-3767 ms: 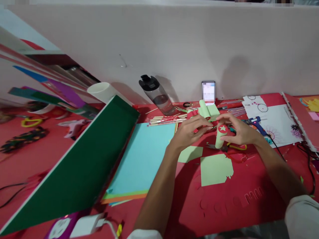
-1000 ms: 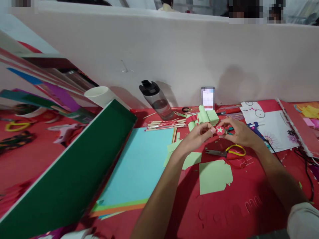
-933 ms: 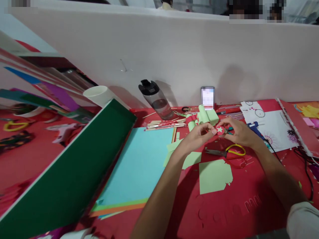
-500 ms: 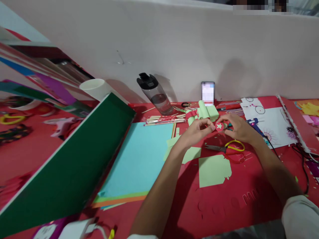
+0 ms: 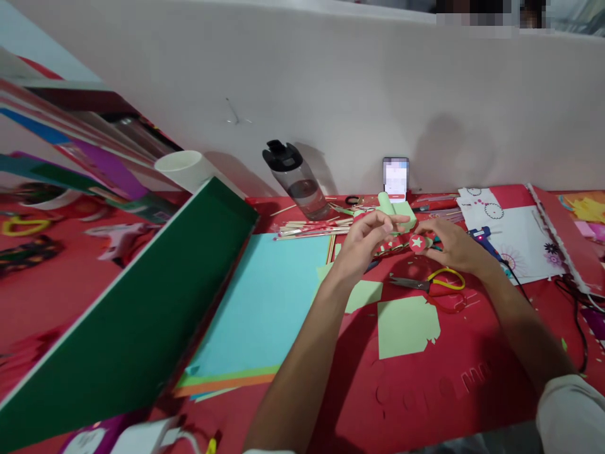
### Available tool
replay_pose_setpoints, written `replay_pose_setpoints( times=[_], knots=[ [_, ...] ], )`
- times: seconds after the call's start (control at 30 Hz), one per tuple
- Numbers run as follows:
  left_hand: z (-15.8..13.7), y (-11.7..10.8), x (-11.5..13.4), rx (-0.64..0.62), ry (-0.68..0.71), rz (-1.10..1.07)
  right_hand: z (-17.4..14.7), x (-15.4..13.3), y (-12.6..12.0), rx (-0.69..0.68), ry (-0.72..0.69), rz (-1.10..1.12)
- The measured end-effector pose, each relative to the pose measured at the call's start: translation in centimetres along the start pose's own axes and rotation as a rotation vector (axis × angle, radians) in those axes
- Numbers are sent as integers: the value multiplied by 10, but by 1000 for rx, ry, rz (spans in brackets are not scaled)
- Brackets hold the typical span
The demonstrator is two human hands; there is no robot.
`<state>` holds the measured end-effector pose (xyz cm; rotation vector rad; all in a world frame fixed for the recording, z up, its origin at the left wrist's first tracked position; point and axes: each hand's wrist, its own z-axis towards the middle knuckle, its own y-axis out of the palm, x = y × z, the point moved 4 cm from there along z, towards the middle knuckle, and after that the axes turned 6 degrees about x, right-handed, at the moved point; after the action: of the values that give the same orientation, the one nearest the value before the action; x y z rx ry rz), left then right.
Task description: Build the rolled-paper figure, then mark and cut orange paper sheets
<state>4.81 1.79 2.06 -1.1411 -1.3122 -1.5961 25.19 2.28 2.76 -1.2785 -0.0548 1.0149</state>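
Fingers of the left hand (image 5: 363,243), right of centre, curl half-bent; whether they pinch anything is unclear. Farther right, the star-marked piece (image 5: 416,243) could drop onto the scissors (image 5: 426,286) below if the pinching right hand (image 5: 450,244) slackens.

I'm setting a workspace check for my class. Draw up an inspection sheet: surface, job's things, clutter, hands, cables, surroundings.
Surface: red table, with a ragged-edged pale green sheet lying on it.
Job's things: star-marked red piece; scissors lying on the table nearby.
Clutter: thin sticks, blue paper, water bottle, blue glue gun.
Hands: right hand holds the star-marked red piece; left hand is beside it, and whether it pinches anything is unclear.
Cables: black cable at far right; white cable at lower left.
Surroundings: pale partition behind; green board slanting at left.
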Motion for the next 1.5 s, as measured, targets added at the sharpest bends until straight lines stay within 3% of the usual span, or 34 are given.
replay_pose_setpoints(
  times=[0.17,0.3,0.57,0.73,0.93,1.17,1.5],
  knots=[
    [-2,-1,2,-90,-27,-172,0,1,0,1,5,8],
    [-4,-12,6,-186,-67,-106,-1,6,-3,37,10,35],
    [1,-45,14,-157,37,638,-6,15,-26,339,138,303],
    [3,-48,7,-153,59,898,-5,23,-27,428,162,520],
    [1,-40,7,-217,35,808,-4,27,-23,415,244,701],
    [1,-44,7,-117,-22,817,-3,29,-28,434,279,759],
    [-5,-26,19,-147,245,802,0,16,-19,371,245,741]
  ],
)
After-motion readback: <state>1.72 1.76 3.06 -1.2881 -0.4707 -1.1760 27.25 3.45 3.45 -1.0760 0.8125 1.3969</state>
